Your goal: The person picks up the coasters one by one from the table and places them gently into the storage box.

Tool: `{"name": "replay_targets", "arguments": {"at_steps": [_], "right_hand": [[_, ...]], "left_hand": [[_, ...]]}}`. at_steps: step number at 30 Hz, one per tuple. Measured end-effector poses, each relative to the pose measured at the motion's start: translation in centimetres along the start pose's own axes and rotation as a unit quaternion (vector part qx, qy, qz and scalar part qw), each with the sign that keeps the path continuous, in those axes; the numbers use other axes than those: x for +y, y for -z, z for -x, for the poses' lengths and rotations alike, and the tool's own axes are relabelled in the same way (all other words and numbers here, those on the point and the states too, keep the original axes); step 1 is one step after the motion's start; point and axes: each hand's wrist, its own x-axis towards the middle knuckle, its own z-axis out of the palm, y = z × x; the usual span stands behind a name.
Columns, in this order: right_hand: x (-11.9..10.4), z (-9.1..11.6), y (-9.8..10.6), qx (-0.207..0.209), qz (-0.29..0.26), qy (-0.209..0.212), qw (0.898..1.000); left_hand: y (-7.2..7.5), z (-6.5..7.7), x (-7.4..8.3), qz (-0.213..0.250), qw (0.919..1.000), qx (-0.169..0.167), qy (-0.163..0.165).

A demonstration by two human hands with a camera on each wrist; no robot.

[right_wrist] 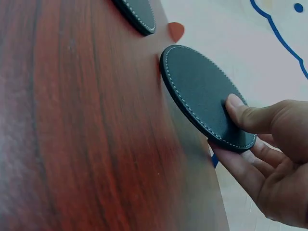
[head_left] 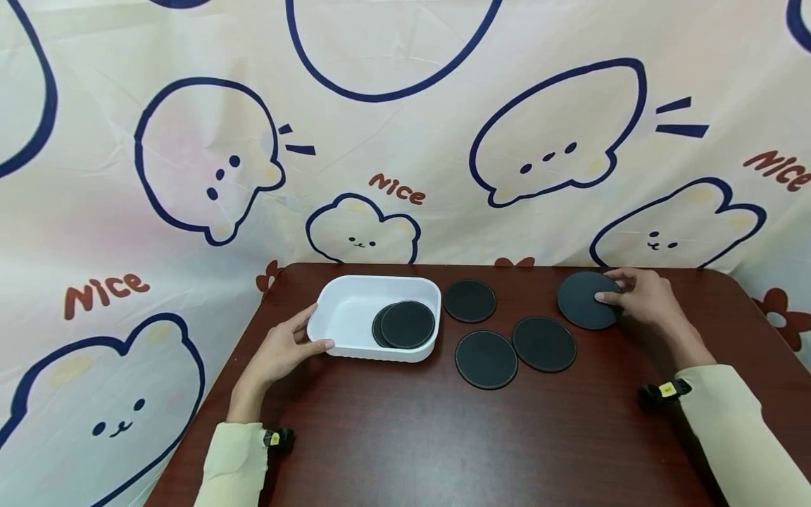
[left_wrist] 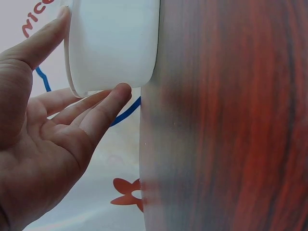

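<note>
A table-top recording corner: a dark red-brown wood-grain table (head_left: 443,443) stands before a creased, printed backdrop (head_left: 405,134) that spans the far side and runs on at left and right. Blue-outlined cartoon animals (head_left: 362,229), rust-coloured flowers (head_left: 796,320) and the word "Nice" (head_left: 106,291) repeat across it. Small black cameras (head_left: 650,396) worn at both pale cuffs (head_left: 237,451) mark a filming setup; whether in a home, office or studio cannot be told.

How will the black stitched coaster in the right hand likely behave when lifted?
The black stitched coaster is probably stiff: pinched near one edge by the right hand, it shows no sag. Being thin, it seems light. Dropped on its round rim, it might roll.
</note>
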Motion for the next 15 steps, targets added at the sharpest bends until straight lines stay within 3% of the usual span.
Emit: {"name": "replay_targets", "arguments": {"at_steps": [8,15], "right_hand": [[1.1,0.9,0.1,-0.046,-0.125,-0.034,0.991],[1.4,1.1,0.1,-0.084,-0.250,-0.063,0.963]], "left_hand": [[0.0,0.0,-0.1,0.005,1.0000,-0.001,0.001],[0.0,0.0,-0.1,0.003,1.0000,-0.001,0.004]]}}
